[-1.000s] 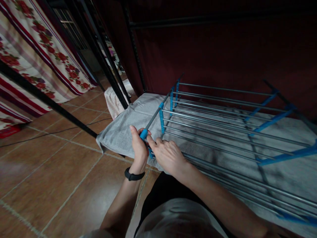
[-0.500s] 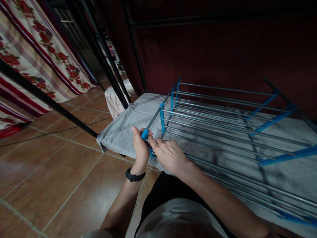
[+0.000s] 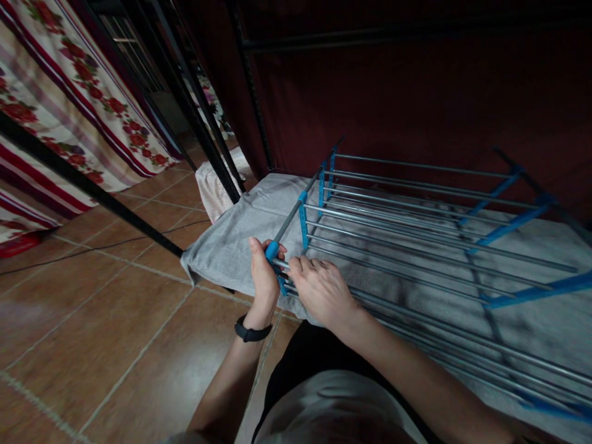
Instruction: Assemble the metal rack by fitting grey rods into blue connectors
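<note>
A rack of grey metal rods [image 3: 393,217] joined by blue plastic brackets [image 3: 303,223] lies across the grey cloth. My left hand [image 3: 264,268] wraps round the blue bracket at the rack's near left corner, its thumb up along the outer side. Close by on the right, my right hand [image 3: 319,287] is closed round a metal rod [image 3: 281,264] near the end that meets this bracket. The fingertips of my right hand are hidden beneath it. Farther right, one rod's far end stops short of the blue side bar [image 3: 541,293].
Grey cloth [image 3: 231,240] covers a low surface under the rack. Black metal posts [image 3: 203,105] rise at the left, and a dark red panel [image 3: 407,105] stands behind. A floral curtain [image 3: 87,92] hangs at far left. A cable [image 3: 102,246] crosses the tiled floor [image 3: 139,320].
My right hand has shifted slightly right, away from the left bracket, and its fingers have closed round the rod. More of the rod's end shows between my hands. My left hand stays nearly still.
</note>
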Demonstrator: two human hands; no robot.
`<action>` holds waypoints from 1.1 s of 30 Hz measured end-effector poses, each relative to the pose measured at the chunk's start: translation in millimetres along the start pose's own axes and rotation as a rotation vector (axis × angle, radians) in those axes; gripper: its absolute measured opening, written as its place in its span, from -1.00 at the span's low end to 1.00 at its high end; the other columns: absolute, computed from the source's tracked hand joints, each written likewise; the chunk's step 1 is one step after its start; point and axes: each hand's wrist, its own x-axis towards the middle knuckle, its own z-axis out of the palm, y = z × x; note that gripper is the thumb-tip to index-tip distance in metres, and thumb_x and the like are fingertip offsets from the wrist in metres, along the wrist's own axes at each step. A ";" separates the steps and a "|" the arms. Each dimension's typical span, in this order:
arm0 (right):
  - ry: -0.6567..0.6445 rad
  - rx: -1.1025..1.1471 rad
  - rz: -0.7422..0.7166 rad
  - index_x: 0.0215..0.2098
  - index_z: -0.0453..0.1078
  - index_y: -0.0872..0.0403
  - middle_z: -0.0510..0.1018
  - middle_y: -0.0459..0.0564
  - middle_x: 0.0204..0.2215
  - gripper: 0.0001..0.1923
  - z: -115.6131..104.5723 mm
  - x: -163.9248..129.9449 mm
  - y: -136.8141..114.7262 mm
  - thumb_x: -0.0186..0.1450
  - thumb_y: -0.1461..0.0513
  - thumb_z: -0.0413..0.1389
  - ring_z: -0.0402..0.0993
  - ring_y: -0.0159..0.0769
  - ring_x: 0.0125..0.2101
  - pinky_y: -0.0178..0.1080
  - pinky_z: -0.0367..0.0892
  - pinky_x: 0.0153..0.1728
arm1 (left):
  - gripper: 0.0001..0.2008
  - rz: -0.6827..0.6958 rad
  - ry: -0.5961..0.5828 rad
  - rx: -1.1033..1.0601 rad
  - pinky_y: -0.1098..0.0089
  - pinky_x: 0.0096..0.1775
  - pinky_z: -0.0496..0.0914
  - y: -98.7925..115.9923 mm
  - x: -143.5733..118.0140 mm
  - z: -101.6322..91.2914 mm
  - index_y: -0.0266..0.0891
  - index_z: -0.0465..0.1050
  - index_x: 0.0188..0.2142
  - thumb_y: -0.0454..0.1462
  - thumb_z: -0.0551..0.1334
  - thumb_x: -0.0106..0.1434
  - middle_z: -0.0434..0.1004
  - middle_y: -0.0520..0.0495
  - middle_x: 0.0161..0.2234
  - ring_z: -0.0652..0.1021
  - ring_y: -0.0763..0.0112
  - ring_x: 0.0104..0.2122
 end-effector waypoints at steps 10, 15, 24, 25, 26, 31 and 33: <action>0.054 -0.037 0.102 -0.14 0.33 0.05 0.52 0.00 -0.27 -0.80 6.5 -40.8 16.0 0.50 0.26 -0.13 0.49 -0.24 -0.28 -0.20 0.26 -0.26 | -0.32 0.012 0.030 0.037 0.43 -0.61 0.13 -9.2 3.5 -2.3 -0.22 0.43 -0.54 0.23 -0.08 0.32 0.28 0.03 -0.65 0.26 0.51 -0.67; -0.021 -0.018 0.080 -0.13 0.31 0.06 0.53 0.04 -0.25 -0.73 3.5 -35.4 18.3 0.52 0.23 -0.21 0.53 -0.26 -0.27 -0.22 0.26 -0.28 | -0.37 0.015 0.027 0.027 0.42 -0.62 0.08 -10.4 4.8 -1.3 -0.22 0.42 -0.55 0.17 -0.06 0.34 0.23 0.04 -0.67 0.22 0.51 -0.69; -0.082 0.030 0.090 -0.10 0.32 0.07 0.57 0.08 -0.23 -0.64 -2.2 -33.1 20.1 0.54 0.19 -0.29 0.57 -0.27 -0.27 -0.25 0.27 -0.32 | -0.40 0.024 0.048 0.033 0.42 -0.62 0.07 -10.2 4.2 0.0 -0.21 0.41 -0.57 0.14 -0.05 0.34 0.24 0.04 -0.67 0.20 0.52 -0.69; -0.095 0.038 0.095 -0.10 0.32 0.07 0.57 0.09 -0.23 -0.64 -2.7 -32.6 20.2 0.54 0.18 -0.29 0.57 -0.27 -0.26 -0.25 0.27 -0.31 | -0.40 0.024 0.046 0.034 0.42 -0.61 0.07 -10.3 4.2 -0.2 -0.21 0.41 -0.57 0.14 -0.05 0.33 0.24 0.04 -0.67 0.20 0.52 -0.69; -0.103 0.044 0.101 -0.09 0.32 0.07 0.58 0.09 -0.22 -0.64 -3.2 -32.2 20.2 0.54 0.18 -0.29 0.58 -0.27 -0.25 -0.26 0.27 -0.30 | -0.40 0.026 0.044 0.036 0.42 -0.61 0.07 -10.5 4.3 -0.3 -0.21 0.41 -0.57 0.14 -0.05 0.33 0.24 0.04 -0.67 0.20 0.52 -0.69; -0.089 0.066 0.117 -0.11 0.35 0.07 0.60 0.06 -0.24 -0.64 -4.7 -31.3 20.5 0.54 0.17 -0.27 0.59 -0.26 -0.26 -0.27 0.27 -0.31 | -0.41 0.038 0.041 0.035 0.42 -0.61 0.06 -11.9 5.3 -0.1 -0.21 0.40 -0.58 0.12 -0.05 0.34 0.26 0.04 -0.66 0.21 0.52 -0.68; -0.070 0.074 0.119 -0.12 0.35 0.06 0.61 0.03 -0.26 -0.65 -4.5 -31.3 20.9 0.54 0.17 -0.25 0.59 -0.26 -0.28 -0.26 0.27 -0.33 | -0.41 0.043 0.039 0.031 0.42 -0.61 0.06 -11.8 5.5 0.4 -0.21 0.40 -0.58 0.11 -0.05 0.34 0.26 0.04 -0.66 0.21 0.52 -0.68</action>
